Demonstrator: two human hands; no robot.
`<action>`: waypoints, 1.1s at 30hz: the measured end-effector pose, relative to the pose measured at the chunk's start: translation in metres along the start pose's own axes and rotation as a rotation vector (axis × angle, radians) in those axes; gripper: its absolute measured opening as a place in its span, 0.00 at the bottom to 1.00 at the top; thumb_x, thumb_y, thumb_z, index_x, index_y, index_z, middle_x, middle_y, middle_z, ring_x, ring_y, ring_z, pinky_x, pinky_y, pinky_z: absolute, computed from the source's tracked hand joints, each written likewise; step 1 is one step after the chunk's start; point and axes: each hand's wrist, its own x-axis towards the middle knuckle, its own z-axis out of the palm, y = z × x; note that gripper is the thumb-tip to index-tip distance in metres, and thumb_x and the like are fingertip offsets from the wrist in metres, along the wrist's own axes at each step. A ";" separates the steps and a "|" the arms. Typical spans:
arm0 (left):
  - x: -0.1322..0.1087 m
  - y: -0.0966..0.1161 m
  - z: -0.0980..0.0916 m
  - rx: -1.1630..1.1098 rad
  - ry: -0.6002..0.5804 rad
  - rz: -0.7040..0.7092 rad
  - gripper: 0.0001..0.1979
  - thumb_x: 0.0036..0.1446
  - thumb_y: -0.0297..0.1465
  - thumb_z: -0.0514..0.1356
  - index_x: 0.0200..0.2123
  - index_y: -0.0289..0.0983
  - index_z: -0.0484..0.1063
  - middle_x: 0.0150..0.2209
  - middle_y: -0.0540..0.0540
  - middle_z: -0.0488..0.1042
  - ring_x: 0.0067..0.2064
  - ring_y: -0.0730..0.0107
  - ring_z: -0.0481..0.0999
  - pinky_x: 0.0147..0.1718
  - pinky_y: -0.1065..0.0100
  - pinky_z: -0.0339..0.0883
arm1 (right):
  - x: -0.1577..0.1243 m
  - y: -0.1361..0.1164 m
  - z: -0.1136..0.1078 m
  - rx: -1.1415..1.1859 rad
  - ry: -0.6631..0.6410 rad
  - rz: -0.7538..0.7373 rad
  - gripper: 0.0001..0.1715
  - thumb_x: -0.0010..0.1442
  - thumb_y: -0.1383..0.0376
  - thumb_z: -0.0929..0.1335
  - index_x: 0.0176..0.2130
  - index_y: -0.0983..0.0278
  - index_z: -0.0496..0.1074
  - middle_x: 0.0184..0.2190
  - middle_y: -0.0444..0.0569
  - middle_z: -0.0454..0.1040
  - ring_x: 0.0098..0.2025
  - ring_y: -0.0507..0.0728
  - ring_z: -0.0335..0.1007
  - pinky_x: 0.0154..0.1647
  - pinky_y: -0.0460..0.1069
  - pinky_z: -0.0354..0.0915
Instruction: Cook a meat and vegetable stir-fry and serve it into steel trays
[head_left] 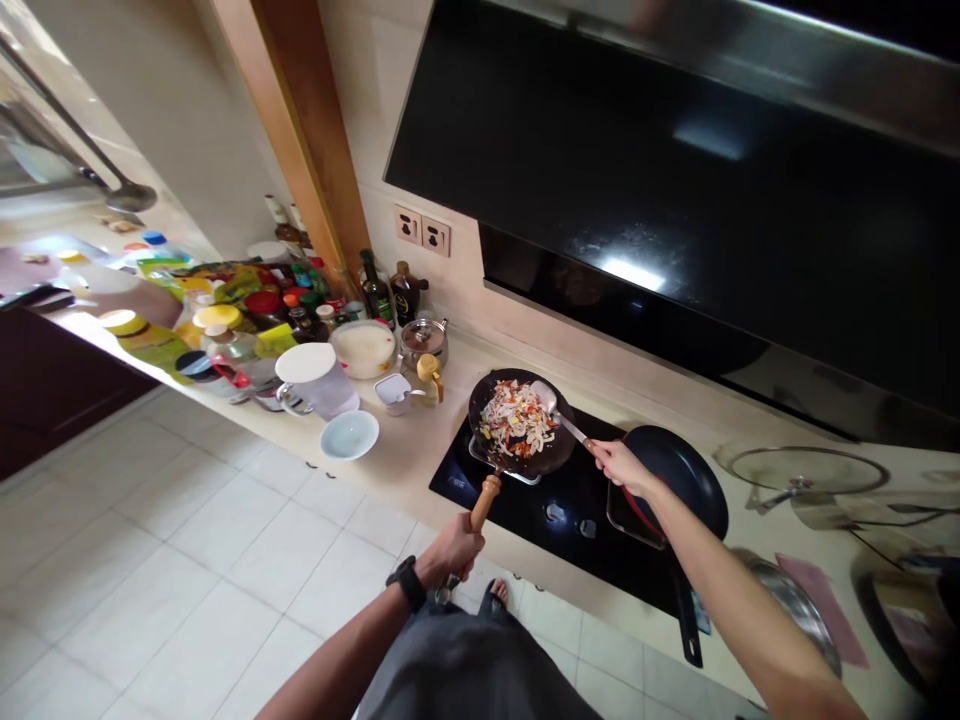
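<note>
My left hand (pixel 456 546) is wrapped round the wooden handle (pixel 485 500) of a dark wok (pixel 555 457), which rests over the left burner. In the wok lies a heap of sliced food (pixel 517 420), pale strips mixed with red and orange bits. My right hand (pixel 619 466) grips the handle of a metal spatula (pixel 571 428). The spatula's blade is down in the food on the wok's right side. Under my right forearm, a dark frying pan (pixel 675 475) sits on the right burner, partly hidden by the arm.
A black hob (pixel 555 540) holds both pans below a large dark range hood (pixel 660 190). Left on the counter stand a pale blue bowl (pixel 349 436), a lidded jug (pixel 319 382), a teapot (pixel 424 345) and several bottles. A glass lid (pixel 810 468) and metal bowl (pixel 799 600) are at right.
</note>
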 end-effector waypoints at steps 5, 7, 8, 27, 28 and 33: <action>-0.008 0.014 -0.006 0.021 0.023 -0.065 0.09 0.51 0.25 0.59 0.37 0.38 0.65 0.14 0.55 0.66 0.14 0.72 0.64 0.15 0.74 0.57 | 0.040 -0.026 -0.015 0.371 -0.502 0.247 0.13 0.69 0.58 0.68 0.48 0.64 0.74 0.25 0.39 0.65 0.15 0.41 0.43 0.13 0.38 0.35; -0.011 0.020 -0.007 0.022 0.040 -0.057 0.08 0.50 0.25 0.58 0.35 0.39 0.65 0.14 0.54 0.66 0.14 0.72 0.64 0.15 0.73 0.57 | 0.036 -0.035 -0.015 0.383 -0.540 0.220 0.13 0.68 0.58 0.68 0.48 0.63 0.75 0.26 0.39 0.65 0.16 0.41 0.43 0.13 0.38 0.36; -0.013 0.023 -0.007 0.020 0.048 -0.055 0.07 0.49 0.24 0.57 0.33 0.39 0.64 0.14 0.54 0.66 0.14 0.72 0.64 0.15 0.73 0.58 | 0.029 -0.038 -0.013 0.356 -0.531 0.182 0.15 0.68 0.57 0.68 0.50 0.63 0.75 0.26 0.40 0.66 0.16 0.41 0.44 0.14 0.38 0.36; -0.019 0.035 0.018 -0.074 0.061 -0.062 0.05 0.48 0.26 0.57 0.30 0.40 0.63 0.14 0.58 0.63 0.14 0.77 0.62 0.16 0.75 0.59 | -0.173 -0.017 0.010 -0.960 0.016 -0.390 0.32 0.72 0.66 0.56 0.71 0.61 0.63 0.43 0.58 0.78 0.34 0.59 0.79 0.36 0.49 0.69; -0.018 0.033 0.020 -0.073 0.062 -0.059 0.05 0.48 0.26 0.56 0.30 0.40 0.63 0.14 0.58 0.62 0.14 0.77 0.62 0.16 0.75 0.58 | -0.171 -0.028 0.012 -1.011 -0.014 -0.374 0.32 0.71 0.69 0.57 0.71 0.62 0.63 0.44 0.58 0.78 0.35 0.59 0.79 0.36 0.49 0.69; -0.017 0.027 0.026 -0.043 0.095 -0.068 0.07 0.49 0.25 0.56 0.33 0.39 0.64 0.13 0.59 0.63 0.13 0.76 0.61 0.16 0.74 0.59 | -0.129 -0.066 0.061 -1.165 -0.078 -0.280 0.38 0.65 0.77 0.59 0.72 0.67 0.59 0.49 0.64 0.75 0.42 0.62 0.81 0.39 0.49 0.69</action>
